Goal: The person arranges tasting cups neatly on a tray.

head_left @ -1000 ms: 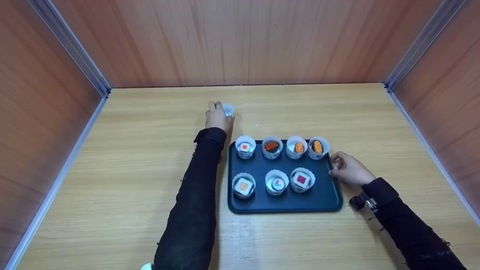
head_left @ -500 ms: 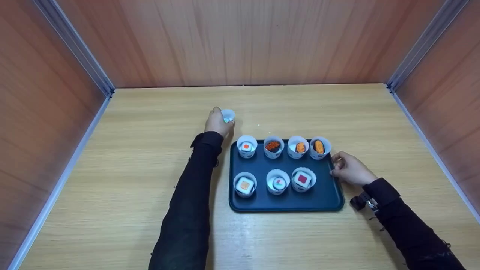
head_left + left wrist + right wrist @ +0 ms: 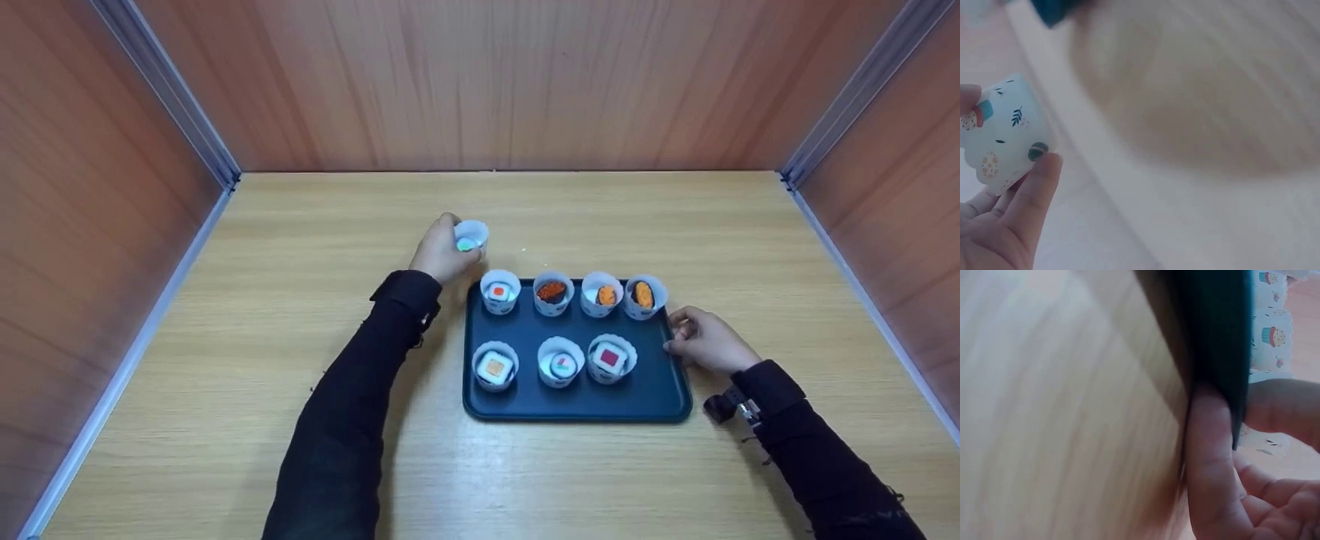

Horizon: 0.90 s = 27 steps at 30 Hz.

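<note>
My left hand (image 3: 441, 251) holds a white paper baking cup (image 3: 472, 232) by its side, just beyond the tray's far left corner. Something pale green shows inside that cup. In the left wrist view, thumb and fingers pinch the cup (image 3: 1008, 132), printed with leaves and little cakes. A dark teal tray (image 3: 577, 409) lies on the table, bearing several similar cups in two rows, each with a small sushi-like piece inside. At the tray's right edge is my right hand (image 3: 711, 342). The right wrist view shows its thumb and fingers gripping the tray's rim (image 3: 1221, 337) from both sides.
Wood-patterned panels stand at the back (image 3: 495, 90), left (image 3: 97, 187) and right (image 3: 892, 202) of the pale wooden table (image 3: 187, 420). Tiny white specks lie behind the tray. In the near row, a gap separates the left cup (image 3: 495, 367) from the other two.
My left hand has brought the cup nearer and to the right, from the back of the table toward the tray's far left corner. The right hand keeps its grip on the tray edge.
</note>
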Each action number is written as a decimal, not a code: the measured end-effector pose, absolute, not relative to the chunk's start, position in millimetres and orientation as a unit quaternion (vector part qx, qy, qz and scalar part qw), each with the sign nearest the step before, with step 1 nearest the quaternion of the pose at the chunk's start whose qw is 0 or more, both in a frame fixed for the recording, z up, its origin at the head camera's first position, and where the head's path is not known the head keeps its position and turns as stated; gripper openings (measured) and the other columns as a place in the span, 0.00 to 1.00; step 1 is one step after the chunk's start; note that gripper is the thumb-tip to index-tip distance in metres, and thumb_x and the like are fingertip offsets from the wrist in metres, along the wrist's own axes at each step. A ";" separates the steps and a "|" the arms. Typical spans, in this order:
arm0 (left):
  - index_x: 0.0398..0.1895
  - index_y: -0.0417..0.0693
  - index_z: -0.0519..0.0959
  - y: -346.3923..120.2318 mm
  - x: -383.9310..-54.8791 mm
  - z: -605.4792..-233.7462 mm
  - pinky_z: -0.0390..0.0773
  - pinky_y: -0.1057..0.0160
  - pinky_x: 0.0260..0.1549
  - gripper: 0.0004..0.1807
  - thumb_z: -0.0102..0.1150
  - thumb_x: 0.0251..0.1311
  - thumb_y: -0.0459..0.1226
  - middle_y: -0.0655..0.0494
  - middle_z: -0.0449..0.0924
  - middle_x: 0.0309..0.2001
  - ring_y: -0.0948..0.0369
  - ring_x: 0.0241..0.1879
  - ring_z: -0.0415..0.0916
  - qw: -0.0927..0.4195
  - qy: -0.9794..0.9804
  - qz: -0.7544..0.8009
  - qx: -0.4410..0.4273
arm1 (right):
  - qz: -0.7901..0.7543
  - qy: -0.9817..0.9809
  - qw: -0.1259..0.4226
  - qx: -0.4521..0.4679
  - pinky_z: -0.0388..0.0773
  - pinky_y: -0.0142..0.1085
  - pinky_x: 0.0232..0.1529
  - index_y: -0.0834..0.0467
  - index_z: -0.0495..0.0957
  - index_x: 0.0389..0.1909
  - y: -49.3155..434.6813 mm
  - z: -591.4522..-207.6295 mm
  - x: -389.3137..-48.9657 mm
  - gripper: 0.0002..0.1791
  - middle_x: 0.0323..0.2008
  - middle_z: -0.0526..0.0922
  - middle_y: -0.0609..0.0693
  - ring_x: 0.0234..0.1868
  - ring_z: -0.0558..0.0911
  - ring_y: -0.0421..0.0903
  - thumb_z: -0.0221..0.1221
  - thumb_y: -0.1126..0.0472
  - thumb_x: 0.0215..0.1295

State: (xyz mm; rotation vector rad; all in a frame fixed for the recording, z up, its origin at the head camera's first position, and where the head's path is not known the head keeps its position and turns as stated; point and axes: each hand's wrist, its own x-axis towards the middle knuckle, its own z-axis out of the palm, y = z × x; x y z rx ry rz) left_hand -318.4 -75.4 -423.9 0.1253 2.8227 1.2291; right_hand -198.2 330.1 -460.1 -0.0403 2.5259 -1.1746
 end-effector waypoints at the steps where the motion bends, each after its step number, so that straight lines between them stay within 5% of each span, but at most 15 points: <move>1: 0.65 0.39 0.64 -74.5 -315.9 -419.9 0.72 0.54 0.61 0.34 0.66 0.58 0.40 0.43 0.72 0.61 0.52 0.59 0.72 0.029 0.916 0.398 0.052 | -0.415 0.892 0.177 -0.011 0.77 0.32 0.28 0.73 0.63 0.59 330.7 -459.8 -198.5 0.27 0.30 0.74 0.51 0.28 0.76 0.41 0.59 0.67 0.62; 10: 0.63 0.40 0.67 -60.0 -289.8 -387.7 0.77 0.54 0.56 0.33 0.67 0.58 0.42 0.44 0.75 0.57 0.53 0.51 0.75 0.054 0.914 0.382 0.128 | -0.430 0.888 0.161 0.007 0.82 0.34 0.36 0.72 0.62 0.63 333.9 -449.1 -199.5 0.30 0.40 0.76 0.57 0.35 0.81 0.42 0.58 0.60 0.67; 19: 0.59 0.41 0.70 -39.3 -258.5 -370.1 0.79 0.58 0.48 0.29 0.67 0.57 0.43 0.47 0.78 0.51 0.56 0.45 0.76 0.066 0.899 0.384 0.198 | -0.464 0.885 0.021 -0.041 0.83 0.30 0.39 0.69 0.67 0.61 316.3 -423.7 -195.2 0.27 0.46 0.76 0.61 0.36 0.82 0.38 0.59 0.57 0.69; 24: 0.59 0.42 0.71 -26.7 -240.3 -365.9 0.78 0.61 0.43 0.30 0.68 0.57 0.45 0.50 0.78 0.48 0.58 0.41 0.75 0.077 0.892 0.379 0.233 | -0.530 0.845 0.004 -0.073 0.79 0.25 0.45 0.63 0.64 0.66 288.1 -409.7 -189.6 0.31 0.58 0.72 0.62 0.47 0.80 0.35 0.61 0.54 0.67; 27: 0.57 0.43 0.72 -19.0 -230.4 -365.2 0.77 0.63 0.38 0.29 0.68 0.56 0.46 0.51 0.78 0.45 0.59 0.38 0.75 0.080 0.891 0.371 0.248 | -0.553 0.827 0.021 -0.097 0.77 0.23 0.49 0.61 0.61 0.69 271.9 -405.8 -187.8 0.34 0.62 0.70 0.62 0.55 0.78 0.42 0.62 0.57 0.66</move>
